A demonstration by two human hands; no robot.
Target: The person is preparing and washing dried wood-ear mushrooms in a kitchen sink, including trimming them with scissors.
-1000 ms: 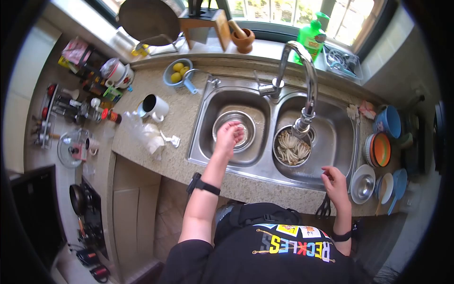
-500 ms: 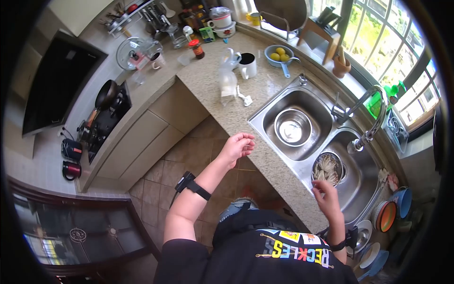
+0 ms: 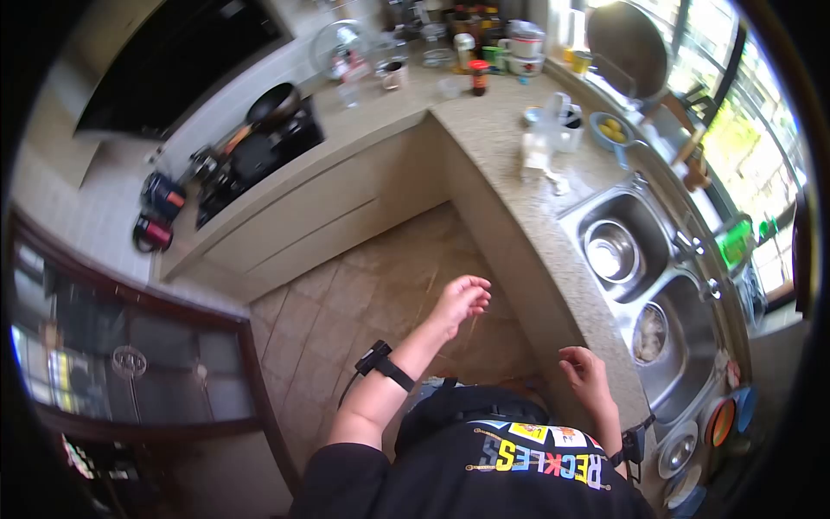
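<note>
Over the tiled floor, my left hand (image 3: 462, 304) is raised with nothing in it, its fingers loosely bent and slightly apart. My right hand (image 3: 590, 379) hangs near the counter's front edge, also holding nothing, thumb and fingers apart. Closest to it on the right is the double sink (image 3: 689, 368). In the near basin sits a round metal strainer (image 3: 661, 318) with pale, stringy food (image 3: 648, 336), blurred now. A shiny steel bowl (image 3: 612, 251) stands in the far basin. Neither hand touches any of these.
On the counter (image 3: 497, 130) stand a clear plastic pitcher (image 3: 540, 143), a red-lidded jar (image 3: 478, 78) and a blue colander with yellow fruit (image 3: 612, 130). A black wok (image 3: 273, 105) rests on the stove at left. Dark-framed glass cabinet doors (image 3: 130, 346) stand at lower left.
The view has swung left, so the sink and counter sit farther right. My right hand has come away from beside the strainer; my left hand is now over the floor, away from the counter edge.
</note>
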